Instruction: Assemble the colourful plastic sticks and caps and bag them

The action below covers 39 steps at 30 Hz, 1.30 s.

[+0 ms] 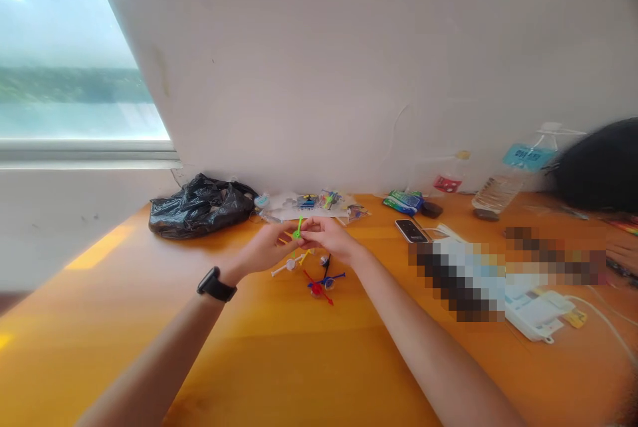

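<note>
Both my hands meet above the orange table (279, 354), pinched together on a small green plastic stick piece (298, 228) that points upward. My left hand (269, 249), with a black watch on its wrist, grips the piece from the left. From the right, my right hand (326, 238) closes its fingers on the same piece. Just below the hands lie several small toy sticks: a white one (286, 266), a yellow one (305, 256), a red one (319, 289) and a blue one (329, 278).
A black plastic bag (199, 211) lies at the back left by the wall. Clear packets of small coloured parts (312, 204) sit behind the hands. A phone (411, 230), a green packet (403, 201), a water bottle (503, 188) and a white device (538, 314) are on the right.
</note>
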### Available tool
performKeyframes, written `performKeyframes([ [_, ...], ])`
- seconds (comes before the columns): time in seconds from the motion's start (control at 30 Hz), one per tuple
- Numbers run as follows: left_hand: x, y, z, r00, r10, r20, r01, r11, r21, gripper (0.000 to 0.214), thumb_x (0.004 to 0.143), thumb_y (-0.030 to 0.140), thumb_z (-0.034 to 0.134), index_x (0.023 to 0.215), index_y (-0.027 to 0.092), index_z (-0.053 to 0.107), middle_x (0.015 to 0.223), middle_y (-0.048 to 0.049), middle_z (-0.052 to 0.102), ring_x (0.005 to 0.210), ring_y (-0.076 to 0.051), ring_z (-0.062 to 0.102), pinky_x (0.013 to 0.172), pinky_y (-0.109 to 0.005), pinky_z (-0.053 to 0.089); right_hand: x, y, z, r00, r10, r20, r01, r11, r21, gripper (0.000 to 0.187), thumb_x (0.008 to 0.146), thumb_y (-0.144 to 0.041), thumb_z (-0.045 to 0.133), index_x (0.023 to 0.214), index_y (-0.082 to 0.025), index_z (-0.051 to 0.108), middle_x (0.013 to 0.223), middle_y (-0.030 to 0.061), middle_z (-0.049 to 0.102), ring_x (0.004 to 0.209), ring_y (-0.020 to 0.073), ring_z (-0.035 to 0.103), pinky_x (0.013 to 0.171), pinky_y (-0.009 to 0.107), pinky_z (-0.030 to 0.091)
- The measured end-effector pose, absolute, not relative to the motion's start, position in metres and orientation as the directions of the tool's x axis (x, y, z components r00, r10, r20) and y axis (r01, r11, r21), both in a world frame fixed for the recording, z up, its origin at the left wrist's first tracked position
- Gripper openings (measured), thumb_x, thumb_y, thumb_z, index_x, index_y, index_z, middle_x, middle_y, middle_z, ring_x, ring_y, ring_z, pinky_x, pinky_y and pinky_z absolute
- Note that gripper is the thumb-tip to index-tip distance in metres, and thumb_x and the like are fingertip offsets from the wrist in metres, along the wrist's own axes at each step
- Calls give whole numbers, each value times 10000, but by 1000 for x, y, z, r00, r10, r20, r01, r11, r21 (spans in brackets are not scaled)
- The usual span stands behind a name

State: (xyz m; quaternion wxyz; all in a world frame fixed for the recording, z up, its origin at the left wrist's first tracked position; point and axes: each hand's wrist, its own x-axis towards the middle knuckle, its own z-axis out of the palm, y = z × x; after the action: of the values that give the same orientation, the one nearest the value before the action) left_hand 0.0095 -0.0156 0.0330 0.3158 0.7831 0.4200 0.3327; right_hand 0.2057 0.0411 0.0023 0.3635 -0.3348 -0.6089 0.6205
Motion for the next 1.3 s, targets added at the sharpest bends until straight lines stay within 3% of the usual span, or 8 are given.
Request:
performKeyframes([
  [0.1, 15, -16, 28, 311, 909, 277, 418, -392, 819, 319, 939, 429, 679, 1148, 198, 751, 964, -73, 803, 825, -230, 761, 718, -304, 582, 204, 38, 5, -492, 870, 27, -126, -41, -991, 325, 717, -402, 893, 803, -194, 658, 818, 18, 753, 798, 179, 739, 835, 356, 612],
  [0.27, 13, -13, 22, 147, 940, 307, 443, -340, 830, 292, 868, 403, 747, 1041, 168, 756, 781, -59, 769, 735, -233, 758, 669, -309, 590, 198, 37, 5, -437, 895, 92, 42, 122, -992, 283, 812, -440, 825, 856, -194, 692, 807, 24, 729, 680, 159, 699, 670, 303, 594],
  [0.37, 12, -16, 29, 240, 908, 344, 422, -417, 805, 209, 877, 339, 710, 992, 173, 762, 940, -83, 793, 820, -230, 770, 731, -310, 617, 194, 38, 4, -425, 897, 120, 46, 154, -987, 260, 767, -370, 846, 861, -193, 680, 746, 15, 708, 627, 158, 668, 591, 279, 551],
  [0.5, 9, -21, 39, 333, 874, 355, 439, -476, 762, 252, 907, 283, 642, 1096, 178, 772, 1057, -95, 797, 852, -224, 770, 773, -321, 630, 191, 39, 3, -385, 909, 160, 40, 190, -981, 139, 750, -261, 758, 828, -192, 666, 693, -3, 686, 584, 141, 629, 560, 255, 497],
  [0.77, -3, -18, 43, 363, 869, 335, 479, -483, 733, 109, 843, 279, 706, 884, 180, 688, 847, -58, 758, 768, -193, 719, 753, -310, 594, 187, 37, -3, -521, 845, 122, -9, 137, -990, 61, 740, -232, 637, 788, -196, 626, 597, -49, 592, 541, 104, 512, 529, 217, 378],
  [0.97, -7, -10, 22, 386, 881, 276, 455, -441, 774, 75, 744, 135, 631, 799, 178, 604, 715, 14, 636, 652, -120, 565, 607, -230, 445, 178, 41, -20, -555, 827, 90, 223, 252, -942, 63, 793, -239, 607, 837, -198, 624, 695, -28, 626, 623, 126, 540, 550, 219, 379],
  [1.2, -12, 4, -12, 379, 888, 259, 300, -383, 874, 147, 784, 234, 658, 784, 179, 522, 750, 11, 597, 677, -117, 544, 648, -243, 437, 166, 43, -32, -515, 855, 58, 376, 286, -881, 65, 842, -268, 587, 859, -206, 594, 798, -9, 634, 692, 147, 562, 593, 240, 421],
  [1.3, -14, 6, -14, 348, 893, 286, 341, -405, 848, 186, 765, 221, 643, 757, 194, 460, 704, 43, 519, 637, -97, 461, 608, -223, 376, 162, 45, -33, -442, 894, 65, 437, 278, -855, 69, 862, -275, 572, 857, -217, 535, 754, -26, 580, 650, 143, 506, 569, 244, 394],
])
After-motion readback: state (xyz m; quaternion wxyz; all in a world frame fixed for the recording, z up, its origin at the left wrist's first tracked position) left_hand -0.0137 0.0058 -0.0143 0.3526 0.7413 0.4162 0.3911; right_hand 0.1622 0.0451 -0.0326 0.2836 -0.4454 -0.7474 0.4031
